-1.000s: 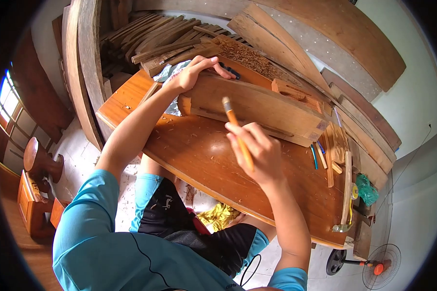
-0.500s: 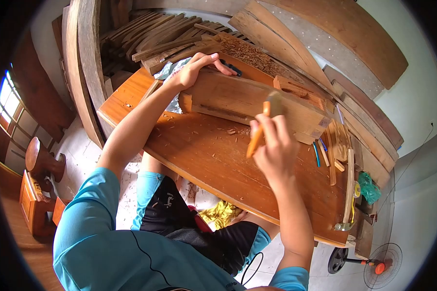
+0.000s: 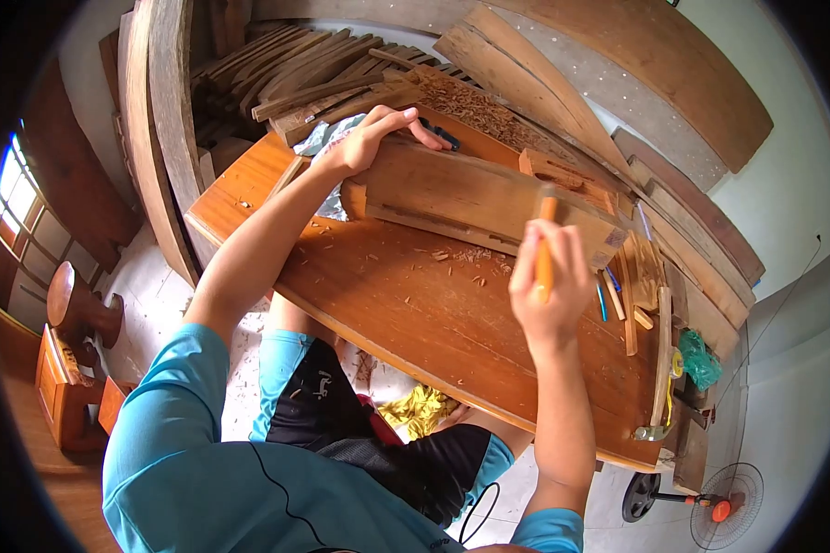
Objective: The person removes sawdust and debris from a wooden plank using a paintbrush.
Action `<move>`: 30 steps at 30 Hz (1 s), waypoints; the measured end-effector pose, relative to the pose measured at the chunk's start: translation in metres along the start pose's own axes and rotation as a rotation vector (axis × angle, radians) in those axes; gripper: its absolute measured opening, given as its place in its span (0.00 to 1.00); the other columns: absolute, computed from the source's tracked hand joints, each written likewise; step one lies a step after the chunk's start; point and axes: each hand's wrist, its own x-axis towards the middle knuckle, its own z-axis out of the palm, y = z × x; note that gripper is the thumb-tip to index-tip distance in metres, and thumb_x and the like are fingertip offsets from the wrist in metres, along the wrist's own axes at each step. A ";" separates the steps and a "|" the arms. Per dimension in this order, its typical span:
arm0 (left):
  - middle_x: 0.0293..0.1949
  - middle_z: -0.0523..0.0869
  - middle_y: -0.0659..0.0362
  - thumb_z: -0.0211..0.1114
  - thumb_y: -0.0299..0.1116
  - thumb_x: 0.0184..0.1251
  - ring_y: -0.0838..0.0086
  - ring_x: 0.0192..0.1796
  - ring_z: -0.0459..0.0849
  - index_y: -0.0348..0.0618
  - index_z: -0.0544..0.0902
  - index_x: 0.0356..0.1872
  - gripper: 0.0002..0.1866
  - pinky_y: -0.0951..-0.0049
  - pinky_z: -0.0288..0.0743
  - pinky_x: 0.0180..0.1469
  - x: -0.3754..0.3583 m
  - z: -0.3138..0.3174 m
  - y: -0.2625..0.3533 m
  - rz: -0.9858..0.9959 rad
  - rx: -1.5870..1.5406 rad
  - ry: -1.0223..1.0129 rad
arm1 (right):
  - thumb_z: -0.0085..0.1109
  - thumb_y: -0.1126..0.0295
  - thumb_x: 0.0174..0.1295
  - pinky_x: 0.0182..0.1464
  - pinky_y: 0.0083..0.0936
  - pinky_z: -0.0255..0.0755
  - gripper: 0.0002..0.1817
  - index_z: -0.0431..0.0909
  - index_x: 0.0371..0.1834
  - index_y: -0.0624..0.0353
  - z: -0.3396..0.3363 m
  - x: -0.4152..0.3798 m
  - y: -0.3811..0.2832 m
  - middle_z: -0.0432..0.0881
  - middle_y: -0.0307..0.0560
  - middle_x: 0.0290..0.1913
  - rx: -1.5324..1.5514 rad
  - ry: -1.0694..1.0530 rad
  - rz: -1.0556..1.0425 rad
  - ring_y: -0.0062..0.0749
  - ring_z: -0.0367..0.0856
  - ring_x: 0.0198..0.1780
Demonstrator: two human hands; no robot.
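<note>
A thick wooden block (image 3: 461,195) with slots along its lower side lies across the wooden table (image 3: 406,304). My left hand (image 3: 371,140) rests on the block's left end, fingers stretched out over the top edge. Just beyond those fingertips is a dark object (image 3: 440,135) that I cannot make out. Crumpled silvery wrapping (image 3: 330,138) shows beside and under the left wrist. In my right hand (image 3: 553,276) is a brush (image 3: 546,247) with an orange handle, held upright by the block's right part. Its head is blurred by motion.
Wood shavings (image 3: 470,256) lie along the block's near side. Pens and thin sticks (image 3: 615,293) sit to the right, with a green plastic bag (image 3: 699,359) beyond. Boards and planks (image 3: 526,83) lean behind the table. A fan (image 3: 724,505) stands at lower right.
My right hand has moved right with the brush, whose handle has turned from slanted to nearly upright. My left hand stays on the block.
</note>
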 end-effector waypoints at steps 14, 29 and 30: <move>0.56 0.95 0.37 0.44 0.54 0.93 0.52 0.64 0.91 0.28 0.95 0.47 0.38 0.58 0.75 0.78 0.001 -0.003 -0.006 0.017 -0.054 -0.006 | 0.70 0.67 0.74 0.40 0.38 0.87 0.10 0.86 0.53 0.57 0.026 -0.025 -0.038 0.79 0.47 0.44 0.139 -0.507 -0.174 0.42 0.87 0.47; 0.57 0.96 0.42 0.50 0.52 0.93 0.56 0.64 0.92 0.26 0.95 0.49 0.35 0.63 0.78 0.77 0.002 -0.003 -0.002 0.027 -0.085 -0.032 | 0.68 0.72 0.76 0.30 0.37 0.78 0.02 0.86 0.47 0.55 0.004 0.002 -0.004 0.80 0.45 0.40 -0.048 -0.086 -0.055 0.42 0.85 0.33; 0.57 0.96 0.42 0.50 0.52 0.93 0.57 0.64 0.92 0.26 0.95 0.49 0.35 0.63 0.78 0.77 0.002 -0.003 -0.004 0.032 -0.096 -0.034 | 0.70 0.70 0.75 0.34 0.40 0.79 0.04 0.86 0.48 0.54 0.007 -0.001 -0.012 0.78 0.45 0.41 -0.052 -0.147 -0.060 0.44 0.84 0.36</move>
